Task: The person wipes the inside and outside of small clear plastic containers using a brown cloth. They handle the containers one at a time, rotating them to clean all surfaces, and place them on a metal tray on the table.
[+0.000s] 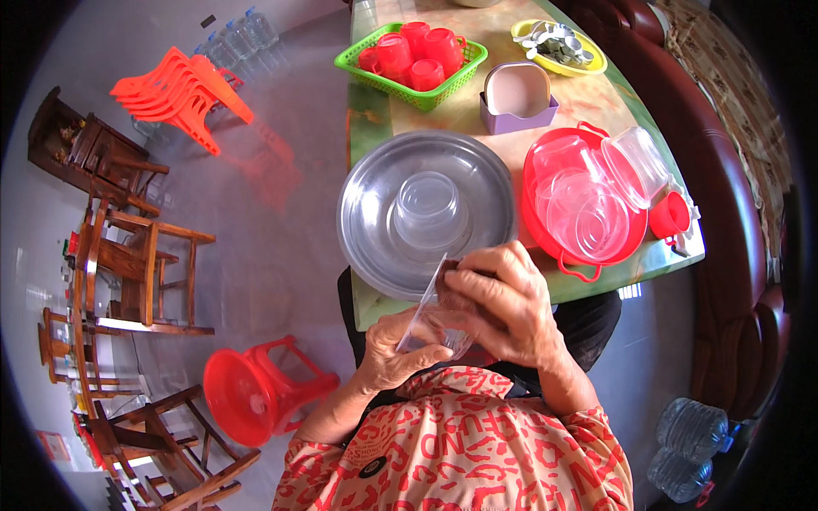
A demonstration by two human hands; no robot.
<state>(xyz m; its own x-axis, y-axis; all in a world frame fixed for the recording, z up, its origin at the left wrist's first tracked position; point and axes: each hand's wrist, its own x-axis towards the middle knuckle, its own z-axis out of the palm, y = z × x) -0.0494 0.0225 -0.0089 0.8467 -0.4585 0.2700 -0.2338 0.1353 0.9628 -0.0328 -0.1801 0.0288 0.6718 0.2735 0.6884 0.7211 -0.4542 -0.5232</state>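
Observation:
My left hand grips a clear plastic container by its side, just beyond my lap at the table's near edge. The container is tilted, its rim seen nearly edge-on. My right hand is bent around its far side and presses a dark brown cloth or pad against it; the fingers hide most of that pad. Right beyond my hands, a wide metal basin holds clear plastic containers. To its right, a red plastic basin with handles is filled with more clear containers.
A green basket of red mugs, a purple holder and a yellow plate of spoons stand farther back. A red cup sits at the right edge. On the floor at left are a red basin and stool.

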